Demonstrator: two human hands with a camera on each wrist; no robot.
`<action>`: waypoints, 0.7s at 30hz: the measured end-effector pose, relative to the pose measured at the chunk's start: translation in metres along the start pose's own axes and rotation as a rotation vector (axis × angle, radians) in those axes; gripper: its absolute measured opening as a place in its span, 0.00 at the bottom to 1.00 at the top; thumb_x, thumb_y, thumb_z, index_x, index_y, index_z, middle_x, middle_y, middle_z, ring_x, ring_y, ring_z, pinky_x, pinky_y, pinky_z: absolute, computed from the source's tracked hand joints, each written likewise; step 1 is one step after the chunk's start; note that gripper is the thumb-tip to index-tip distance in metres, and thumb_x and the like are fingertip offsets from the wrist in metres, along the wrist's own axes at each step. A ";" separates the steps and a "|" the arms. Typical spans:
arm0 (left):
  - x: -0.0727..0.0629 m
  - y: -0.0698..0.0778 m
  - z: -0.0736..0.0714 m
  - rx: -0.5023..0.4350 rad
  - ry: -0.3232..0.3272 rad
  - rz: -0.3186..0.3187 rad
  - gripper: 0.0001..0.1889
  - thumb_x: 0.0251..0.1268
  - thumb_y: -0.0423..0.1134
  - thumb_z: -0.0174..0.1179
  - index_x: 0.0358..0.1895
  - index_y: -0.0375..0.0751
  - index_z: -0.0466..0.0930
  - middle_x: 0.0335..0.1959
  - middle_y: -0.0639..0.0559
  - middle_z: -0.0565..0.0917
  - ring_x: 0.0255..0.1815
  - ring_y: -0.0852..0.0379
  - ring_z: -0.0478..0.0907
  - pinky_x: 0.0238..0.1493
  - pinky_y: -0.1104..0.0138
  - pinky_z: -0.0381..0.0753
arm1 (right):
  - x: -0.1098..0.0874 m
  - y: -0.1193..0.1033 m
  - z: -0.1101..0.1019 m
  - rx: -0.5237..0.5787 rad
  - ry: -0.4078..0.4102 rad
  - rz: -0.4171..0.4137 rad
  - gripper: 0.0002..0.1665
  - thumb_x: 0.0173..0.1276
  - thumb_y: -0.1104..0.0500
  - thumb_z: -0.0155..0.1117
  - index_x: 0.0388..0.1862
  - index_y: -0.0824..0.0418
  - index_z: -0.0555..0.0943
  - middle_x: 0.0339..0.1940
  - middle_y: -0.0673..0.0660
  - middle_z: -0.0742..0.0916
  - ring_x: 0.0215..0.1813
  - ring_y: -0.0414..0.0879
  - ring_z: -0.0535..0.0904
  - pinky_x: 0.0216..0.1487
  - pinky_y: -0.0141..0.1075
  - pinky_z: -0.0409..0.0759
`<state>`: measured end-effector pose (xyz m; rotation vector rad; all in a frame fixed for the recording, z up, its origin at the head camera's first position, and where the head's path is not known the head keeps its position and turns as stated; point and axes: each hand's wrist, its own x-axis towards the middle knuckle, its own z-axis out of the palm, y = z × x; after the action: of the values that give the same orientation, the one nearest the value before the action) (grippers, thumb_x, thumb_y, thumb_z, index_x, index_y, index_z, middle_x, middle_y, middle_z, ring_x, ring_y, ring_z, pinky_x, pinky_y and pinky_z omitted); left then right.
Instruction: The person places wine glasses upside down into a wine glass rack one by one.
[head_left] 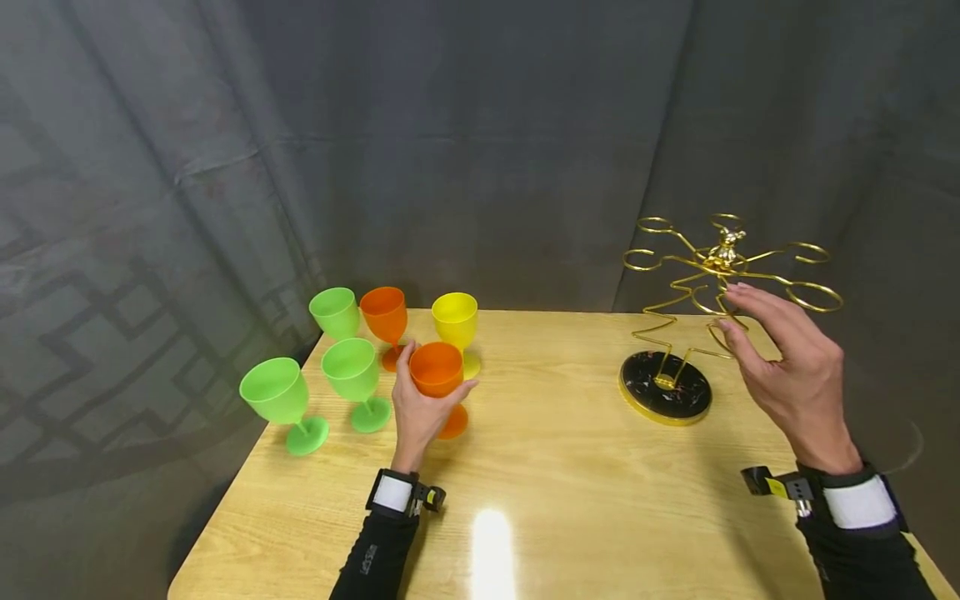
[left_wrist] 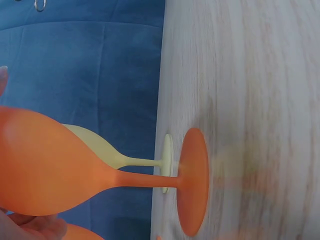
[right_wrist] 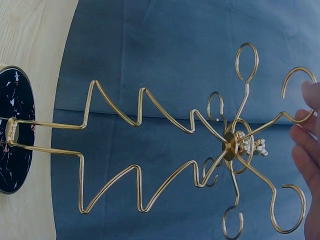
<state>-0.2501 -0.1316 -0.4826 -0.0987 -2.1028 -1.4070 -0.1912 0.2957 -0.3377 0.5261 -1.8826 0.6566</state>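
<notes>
Evidently, the relation that governs is that between the held orange goblet (head_left: 437, 369) and the gold rack (head_left: 722, 262). In the head view the rack lies well apart from the goblet, its dark round base (head_left: 663, 402) at 3 o'clock, its ring-ended arms towards 2 o'clock. The goblet's long axis is upright, bowl uppermost, foot at the surface of the desk (head_left: 570, 467); whether the desk bears its weight cannot be confirmed. The left hand (head_left: 420, 408) is nearer the goblet, the right hand (head_left: 795, 367) nearer the rack.

Left grip: fingers and thumb curved round the bowl, as close as its width allows. Right grip: fingers bent, thumb and forefinger parted, at a ring near 6 o'clock of the rack's centre; whether the wire is pinched or merely touched cannot be told.

Adjacent to the held goblet: yellow goblet (head_left: 454, 318), 1 o'clock; 3 green goblets (head_left: 350, 371), between 9 and 10 o'clock. All stand upright.
</notes>
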 end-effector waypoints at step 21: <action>0.002 -0.004 0.003 -0.098 -0.006 -0.040 0.47 0.43 0.46 0.86 0.69 0.44 0.71 0.58 0.45 0.85 0.54 0.46 0.83 0.55 0.51 0.84 | 0.003 -0.006 0.000 0.005 0.012 0.002 0.11 0.69 0.64 0.71 0.46 0.72 0.88 0.49 0.70 0.90 0.65 0.35 0.82 0.72 0.24 0.72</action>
<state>-0.2549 -0.1313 -0.4859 -0.1003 -2.0506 -1.5356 -0.1886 0.2905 -0.3336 0.5219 -1.8706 0.6643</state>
